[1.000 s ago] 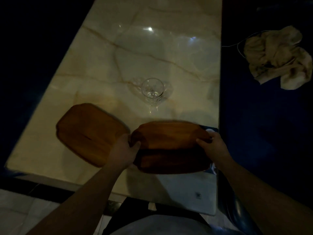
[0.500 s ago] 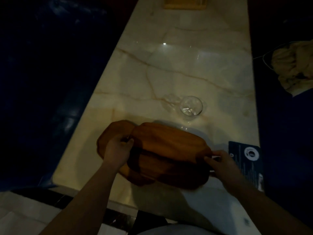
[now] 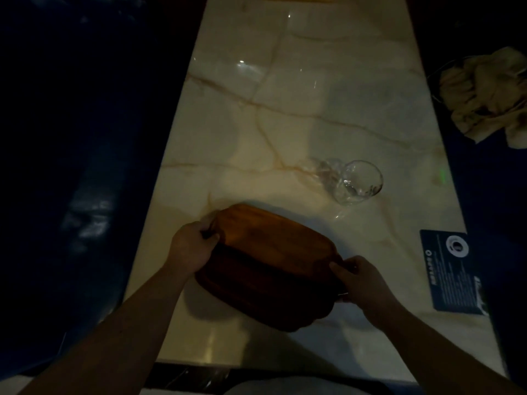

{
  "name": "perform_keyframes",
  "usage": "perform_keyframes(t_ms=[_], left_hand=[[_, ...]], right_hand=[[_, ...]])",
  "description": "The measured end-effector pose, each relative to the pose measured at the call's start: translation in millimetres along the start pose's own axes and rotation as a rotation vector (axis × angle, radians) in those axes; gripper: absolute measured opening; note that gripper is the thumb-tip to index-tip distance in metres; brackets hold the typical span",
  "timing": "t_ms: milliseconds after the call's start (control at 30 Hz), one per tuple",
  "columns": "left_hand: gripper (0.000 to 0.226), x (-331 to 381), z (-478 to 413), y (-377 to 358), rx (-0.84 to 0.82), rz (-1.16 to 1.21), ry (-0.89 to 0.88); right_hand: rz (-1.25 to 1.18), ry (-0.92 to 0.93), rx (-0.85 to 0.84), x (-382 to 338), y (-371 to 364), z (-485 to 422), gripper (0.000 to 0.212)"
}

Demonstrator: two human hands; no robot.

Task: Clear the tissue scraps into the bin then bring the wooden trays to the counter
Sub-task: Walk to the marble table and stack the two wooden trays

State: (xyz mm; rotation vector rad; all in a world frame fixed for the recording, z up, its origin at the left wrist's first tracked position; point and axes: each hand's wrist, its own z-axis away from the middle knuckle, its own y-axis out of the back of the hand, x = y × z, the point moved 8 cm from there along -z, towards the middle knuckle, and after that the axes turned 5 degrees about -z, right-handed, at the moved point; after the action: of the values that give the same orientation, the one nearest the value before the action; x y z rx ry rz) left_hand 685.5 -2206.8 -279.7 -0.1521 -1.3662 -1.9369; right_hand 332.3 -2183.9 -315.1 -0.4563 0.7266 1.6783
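Head view: the two wooden trays are sitting stacked near the front edge of the marble table, the upper one tilted and not square on the lower. The left hand is gripping the stack's left end, fingers curled over the rim; the right hand is gripping the right end, thumb on top. Both hands are clamped on the trays and well apart from each other.

Judging from this, the main risk is the upper tray sliding off the lower one as the stack is being lifted, since the two are lying askew and each hand seems to be pinching only an end. A glass is standing just beyond the trays toward the right edge; a forward swing of the stack could be knocking it over. A dark card is lying at the right edge, near the right hand, and could be getting swept off.

Hard to make out: the light is dim, so I cannot tell whether the stack is resting on the table or already raised, nor whether the fingers are reaching under the lower tray. No tissue scraps are showing on the table, and no bin or counter is in view. A crumpled cloth is lying off the table to the right, on something dark. A yellowish object at the far edge is being cut off by the frame.
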Motion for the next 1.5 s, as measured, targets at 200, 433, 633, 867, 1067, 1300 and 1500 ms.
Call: perform_keyframes(t_ms=[200, 433, 633, 867, 1067, 1300, 1500], left_hand=[[0.040, -6.0, -16.6, 2.6, 0.004, -0.040, -0.038], [0.041, -30.7, -18.7, -1.1, -0.058, -0.071, 0.027], [0.034, -36.5, -14.8, -2.6, -0.067, -0.112, 0.022], [0.037, -35.0, -16.1, -3.5, -0.087, -0.151, 0.016], [0.052, -30.4, -15.2, -3.3, -0.114, -0.138, -0.035], [0.032, -23.0, -0.9, -2.0, -0.087, 0.032, -0.063], [0.033, -4.6, 33.5, 13.3, -0.044, 0.218, -0.006]], right_hand=[[0.010, -0.060, 0.024, 10.1, -16.7, 4.7, 0.027], [0.042, -0.027, 0.078, 2.2, -20.9, 4.8, 0.035], [0.199, 0.064, 0.101, -7.2, -19.5, 1.5, 0.038], [0.458, 0.129, 0.060, -0.3, -21.6, 4.2, 0.036], [0.273, 0.105, 0.120, 0.1, -16.9, 6.2, 0.027], [0.413, 0.020, -0.036, 5.7, -29.6, 12.6, 0.025], [0.145, 0.129, 0.117, 3.1, -6.2, 15.1, 0.032]])
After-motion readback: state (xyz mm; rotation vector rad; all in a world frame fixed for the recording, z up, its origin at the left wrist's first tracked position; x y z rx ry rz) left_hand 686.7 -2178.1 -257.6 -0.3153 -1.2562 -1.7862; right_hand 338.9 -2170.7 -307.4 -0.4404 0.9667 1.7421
